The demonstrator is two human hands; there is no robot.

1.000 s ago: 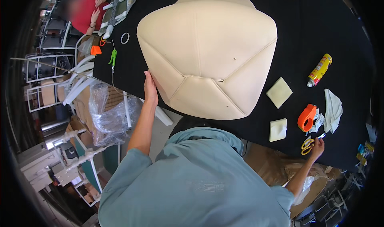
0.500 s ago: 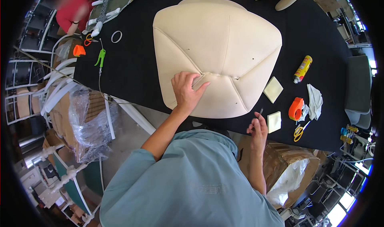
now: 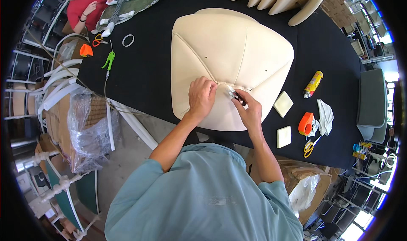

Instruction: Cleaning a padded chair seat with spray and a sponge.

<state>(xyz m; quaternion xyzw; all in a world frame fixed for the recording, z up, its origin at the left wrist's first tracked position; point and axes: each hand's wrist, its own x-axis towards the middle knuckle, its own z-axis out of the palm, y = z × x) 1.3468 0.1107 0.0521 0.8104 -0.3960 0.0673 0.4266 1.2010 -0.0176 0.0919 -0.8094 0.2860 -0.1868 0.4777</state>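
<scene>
A padded cream seat shell (image 3: 235, 50) with stitched seams lies in front of me on the black-covered table. My left hand (image 3: 202, 97) has its fingers curled together at the middle seam, pinching the cover there; the thumb is partly hidden. Close beside it, my right hand (image 3: 250, 110) grips a small tool (image 3: 235, 95) with a dark handle and a shiny metal end. That end touches or nearly touches the cover just below the seam. The tool's exact kind is hard to make out.
Right of the shell are two pale foam pads (image 3: 283, 104), a yellow spray can (image 3: 313, 84), an orange tape dispenser (image 3: 305, 123), yellow-handled scissors (image 3: 309, 147) and a crumpled white cloth (image 3: 325, 117). A green air gun (image 3: 110, 60) lies left. Across the table, a person in red (image 3: 87, 8) works.
My right hand has come from the table edge onto the shell, bringing the tool to the seam. The left hand's spread fingers have drawn together, and the head view has shifted slightly.
</scene>
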